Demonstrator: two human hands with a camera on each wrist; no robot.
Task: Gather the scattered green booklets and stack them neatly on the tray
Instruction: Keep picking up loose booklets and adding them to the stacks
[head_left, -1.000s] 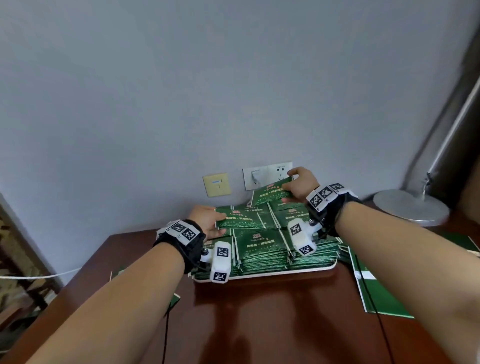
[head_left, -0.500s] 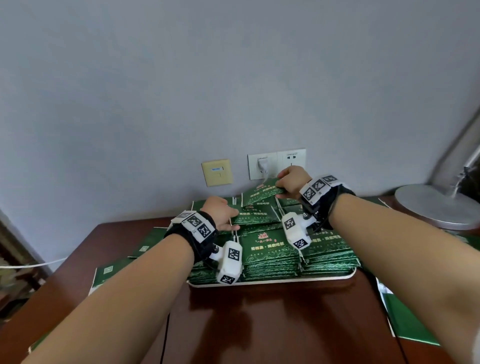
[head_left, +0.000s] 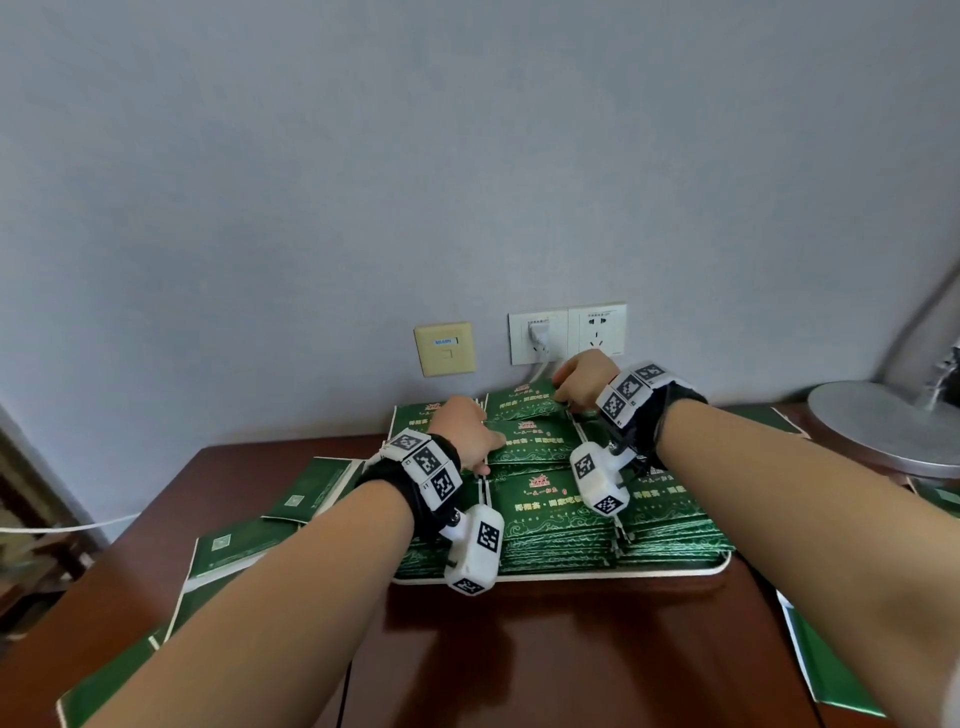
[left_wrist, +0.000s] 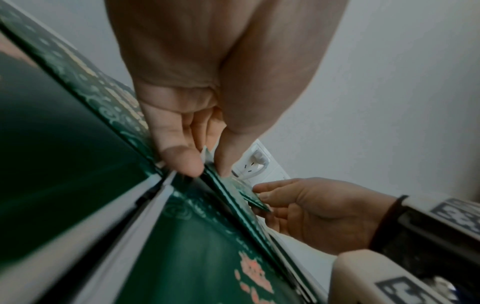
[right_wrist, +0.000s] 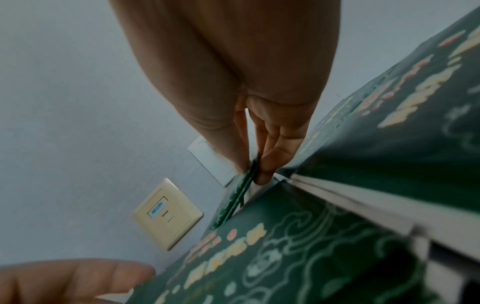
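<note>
Green booklets (head_left: 550, 512) mostly stacked in rows on tray (head_left: 571, 576). Loose booklets (head_left: 228, 545) left of tray on table (head_left: 571, 660), more right of tray: still to gather. Right hand (head_left: 581, 382) grip pinches raised booklet (head_left: 524, 402) at tray's far edge. Left hand (head_left: 462, 428) grip: thumb and finger nip same booklet's other end, seen only in left wrist view.
</note>
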